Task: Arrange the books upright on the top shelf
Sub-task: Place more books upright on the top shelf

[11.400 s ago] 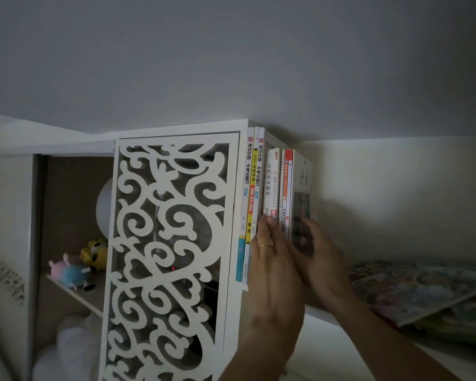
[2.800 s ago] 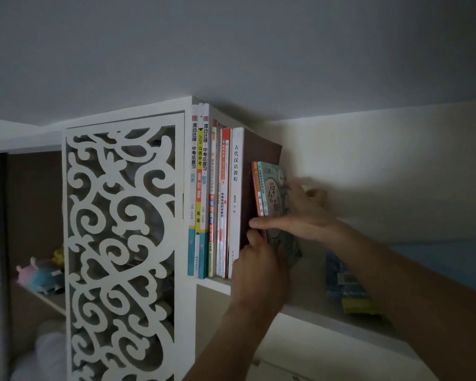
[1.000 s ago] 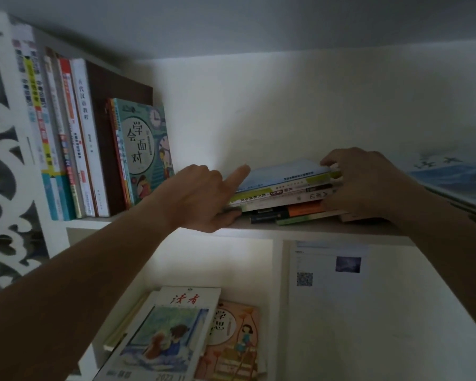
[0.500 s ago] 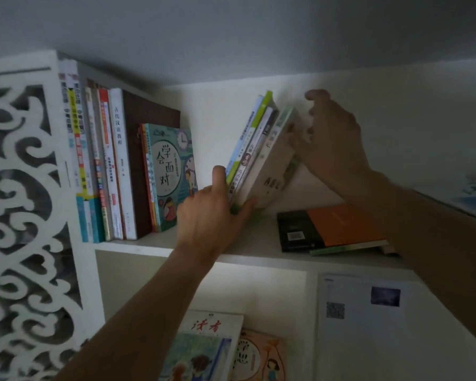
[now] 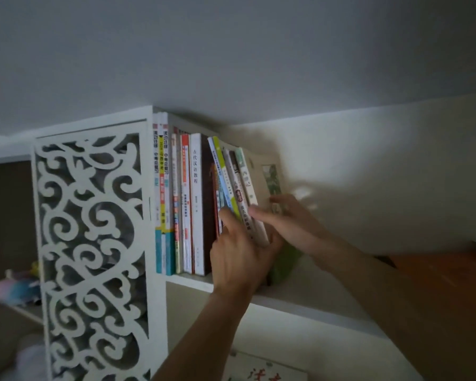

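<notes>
While the left hand [image 5: 238,257] is pressing the leaning paperbacks [image 5: 232,185] and the right hand [image 5: 289,221] is gripping their cover, these thin, floppy books are probably needing support low, near the top shelf [image 5: 300,294].

Item: two bare forearms and hands, seen from our head camera below the top shelf [image 5: 300,298].

- Left hand [image 5: 239,257]: no sleeve on the forearm, no watch or strap at the wrist.
- Right hand [image 5: 289,224]: forearm likewise unsleeved.
- Rings: we cannot make out any; the light is dim and the fingers blur.
</notes>
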A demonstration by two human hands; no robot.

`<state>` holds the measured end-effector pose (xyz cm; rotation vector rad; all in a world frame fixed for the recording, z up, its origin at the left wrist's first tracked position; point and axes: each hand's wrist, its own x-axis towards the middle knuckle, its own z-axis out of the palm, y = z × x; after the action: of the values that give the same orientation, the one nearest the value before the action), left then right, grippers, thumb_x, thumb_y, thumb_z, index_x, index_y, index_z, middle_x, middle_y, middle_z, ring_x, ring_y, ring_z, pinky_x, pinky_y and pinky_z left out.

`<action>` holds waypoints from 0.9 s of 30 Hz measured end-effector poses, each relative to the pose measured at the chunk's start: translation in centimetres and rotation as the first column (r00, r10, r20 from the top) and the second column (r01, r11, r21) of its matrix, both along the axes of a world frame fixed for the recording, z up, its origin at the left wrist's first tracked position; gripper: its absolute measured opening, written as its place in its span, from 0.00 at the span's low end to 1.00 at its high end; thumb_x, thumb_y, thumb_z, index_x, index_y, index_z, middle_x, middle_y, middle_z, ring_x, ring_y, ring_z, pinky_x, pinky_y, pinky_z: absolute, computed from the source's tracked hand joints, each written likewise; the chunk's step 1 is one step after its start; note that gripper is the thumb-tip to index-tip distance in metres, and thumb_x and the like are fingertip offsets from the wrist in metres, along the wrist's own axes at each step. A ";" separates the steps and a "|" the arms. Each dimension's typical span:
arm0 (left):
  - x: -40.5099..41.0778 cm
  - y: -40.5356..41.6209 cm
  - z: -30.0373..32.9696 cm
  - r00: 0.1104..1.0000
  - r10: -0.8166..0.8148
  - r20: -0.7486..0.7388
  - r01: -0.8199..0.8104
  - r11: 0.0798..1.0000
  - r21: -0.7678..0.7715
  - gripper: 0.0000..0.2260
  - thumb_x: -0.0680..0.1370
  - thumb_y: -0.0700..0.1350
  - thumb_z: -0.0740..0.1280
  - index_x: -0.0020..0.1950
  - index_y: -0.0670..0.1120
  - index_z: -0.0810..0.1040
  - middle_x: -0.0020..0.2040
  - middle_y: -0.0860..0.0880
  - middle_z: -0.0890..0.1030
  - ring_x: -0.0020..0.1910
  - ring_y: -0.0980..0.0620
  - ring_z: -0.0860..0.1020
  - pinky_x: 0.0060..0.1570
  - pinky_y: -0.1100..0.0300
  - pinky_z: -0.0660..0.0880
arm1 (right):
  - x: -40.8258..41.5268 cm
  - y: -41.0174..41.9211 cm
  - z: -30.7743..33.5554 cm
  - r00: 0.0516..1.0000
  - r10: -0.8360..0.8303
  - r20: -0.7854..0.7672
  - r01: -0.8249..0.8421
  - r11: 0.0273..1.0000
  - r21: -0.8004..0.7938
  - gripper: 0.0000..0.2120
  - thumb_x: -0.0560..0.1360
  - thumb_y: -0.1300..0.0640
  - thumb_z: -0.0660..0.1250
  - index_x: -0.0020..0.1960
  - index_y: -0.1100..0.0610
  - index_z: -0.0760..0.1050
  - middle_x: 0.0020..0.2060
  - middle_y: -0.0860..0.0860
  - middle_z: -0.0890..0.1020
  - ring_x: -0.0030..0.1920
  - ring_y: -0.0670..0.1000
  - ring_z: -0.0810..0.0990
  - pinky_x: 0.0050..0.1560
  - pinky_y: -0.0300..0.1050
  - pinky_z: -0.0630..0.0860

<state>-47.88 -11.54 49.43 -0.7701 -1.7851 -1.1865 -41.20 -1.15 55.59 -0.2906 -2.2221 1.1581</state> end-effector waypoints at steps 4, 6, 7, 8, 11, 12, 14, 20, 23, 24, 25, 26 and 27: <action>-2.2 -0.7 -0.1 0.991 -0.125 -0.051 0.125 0.992 -0.008 0.29 0.78 0.60 0.69 0.66 0.41 0.62 0.50 0.44 0.83 0.40 0.48 0.86 0.35 0.57 0.84 | 0.6 -0.6 -1.4 0.987 0.111 0.112 -0.104 0.992 -0.065 0.28 0.68 0.37 0.78 0.61 0.35 0.66 0.53 0.35 0.78 0.52 0.36 0.77 0.53 0.36 0.75; -2.9 -1.4 0.2 0.991 -0.119 -0.061 0.114 0.990 -0.079 0.26 0.80 0.56 0.66 0.66 0.41 0.61 0.52 0.42 0.83 0.43 0.45 0.87 0.38 0.58 0.84 | 0.1 -0.9 -1.8 0.988 0.147 0.055 -0.142 0.985 -0.097 0.26 0.72 0.53 0.78 0.57 0.37 0.65 0.46 0.32 0.75 0.44 0.32 0.76 0.44 0.31 0.74; -2.9 -1.8 0.6 0.993 -0.113 -0.037 0.107 0.985 -0.138 0.26 0.79 0.54 0.66 0.67 0.41 0.59 0.54 0.42 0.83 0.45 0.45 0.87 0.39 0.58 0.84 | -0.4 -0.9 -2.1 0.990 0.136 0.025 -0.132 0.985 -0.110 0.27 0.73 0.58 0.77 0.59 0.38 0.65 0.46 0.33 0.76 0.46 0.34 0.77 0.48 0.34 0.76; -2.7 -2.3 1.0 0.996 -0.094 -0.001 0.091 0.974 -0.208 0.28 0.79 0.53 0.67 0.69 0.41 0.58 0.55 0.42 0.82 0.47 0.45 0.86 0.42 0.58 0.83 | -0.8 -1.5 -2.0 0.992 0.126 0.001 -0.125 0.985 -0.120 0.29 0.74 0.61 0.75 0.65 0.41 0.65 0.49 0.36 0.78 0.50 0.38 0.78 0.55 0.40 0.78; -1.5 -3.8 2.6 0.998 0.059 0.014 -0.050 0.925 -0.376 0.29 0.79 0.58 0.67 0.72 0.45 0.59 0.58 0.47 0.81 0.50 0.48 0.85 0.48 0.56 0.83 | -1.8 -2.0 -2.1 0.994 0.112 0.002 -0.109 0.978 -0.178 0.40 0.75 0.62 0.73 0.78 0.44 0.57 0.63 0.47 0.78 0.63 0.51 0.78 0.67 0.55 0.75; -1.1 -4.2 2.9 0.993 0.117 -0.014 -0.113 0.912 -0.395 0.29 0.79 0.60 0.67 0.71 0.47 0.61 0.59 0.49 0.80 0.51 0.50 0.84 0.49 0.56 0.82 | -1.6 -2.1 -2.0 0.994 0.106 0.003 -0.104 0.980 -0.170 0.41 0.75 0.60 0.74 0.78 0.42 0.56 0.65 0.48 0.78 0.64 0.52 0.78 0.68 0.55 0.75; -0.7 -4.5 2.8 0.991 0.123 -0.047 -0.131 0.922 -0.365 0.33 0.78 0.60 0.68 0.75 0.48 0.58 0.65 0.50 0.73 0.57 0.52 0.79 0.54 0.59 0.79 | -1.3 -2.2 -2.3 0.992 0.125 0.001 -0.124 0.985 -0.123 0.41 0.74 0.56 0.76 0.75 0.37 0.55 0.63 0.44 0.78 0.62 0.49 0.78 0.66 0.51 0.77; -1.5 -3.2 0.4 0.999 -0.046 -0.023 0.041 0.983 -0.176 0.42 0.81 0.58 0.64 0.84 0.49 0.41 0.83 0.49 0.53 0.80 0.50 0.59 0.74 0.59 0.53 | -2.8 -3.3 -3.7 0.993 0.119 -0.018 -0.117 0.990 0.080 0.45 0.76 0.45 0.71 0.82 0.43 0.44 0.76 0.41 0.67 0.73 0.44 0.70 0.73 0.43 0.66; -1.5 -3.5 0.5 0.986 -0.153 0.069 0.162 0.976 -0.147 0.49 0.78 0.56 0.71 0.83 0.53 0.36 0.84 0.54 0.52 0.81 0.53 0.56 0.74 0.60 0.53 | -2.9 -3.4 -3.0 0.992 0.108 0.067 -0.114 0.989 0.095 0.47 0.77 0.43 0.71 0.83 0.46 0.42 0.74 0.44 0.69 0.72 0.48 0.72 0.70 0.42 0.68; -1.6 -3.9 0.6 0.968 -0.227 0.107 0.242 0.958 -0.155 0.51 0.77 0.53 0.74 0.83 0.54 0.36 0.84 0.56 0.51 0.81 0.55 0.55 0.74 0.59 0.54 | -2.8 -3.6 -2.8 0.996 0.071 0.049 -0.076 0.992 0.103 0.48 0.74 0.39 0.72 0.82 0.46 0.47 0.73 0.45 0.72 0.70 0.49 0.75 0.69 0.44 0.71; -1.5 -4.4 0.9 0.944 -0.290 0.155 0.316 0.931 -0.183 0.52 0.76 0.49 0.75 0.83 0.56 0.36 0.84 0.59 0.48 0.81 0.57 0.53 0.74 0.60 0.54 | -2.8 -3.8 -2.7 1.000 -0.006 0.010 0.004 0.988 0.153 0.50 0.68 0.32 0.73 0.80 0.46 0.52 0.70 0.48 0.74 0.66 0.50 0.78 0.66 0.46 0.75; -1.3 -5.0 1.3 0.922 -0.325 0.211 0.369 0.902 -0.224 0.52 0.76 0.44 0.74 0.83 0.58 0.36 0.83 0.61 0.45 0.81 0.58 0.50 0.74 0.60 0.52 | -2.7 -4.1 -2.6 0.995 -0.095 -0.041 0.102 0.969 0.227 0.52 0.62 0.26 0.72 0.78 0.46 0.57 0.67 0.50 0.76 0.63 0.52 0.79 0.61 0.47 0.78; -1.1 -5.3 1.7 0.907 -0.335 0.256 0.397 0.882 -0.255 0.50 0.76 0.40 0.72 0.83 0.60 0.37 0.83 0.63 0.42 0.82 0.57 0.49 0.75 0.59 0.53 | -2.6 -4.4 -2.5 0.981 -0.178 -0.075 0.192 0.938 0.289 0.52 0.61 0.24 0.70 0.77 0.47 0.58 0.64 0.53 0.75 0.61 0.54 0.79 0.56 0.47 0.79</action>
<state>-48.97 -16.87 51.11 -1.2520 -2.0845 -1.2860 -43.81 -5.58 53.04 -0.3348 -2.2325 0.7143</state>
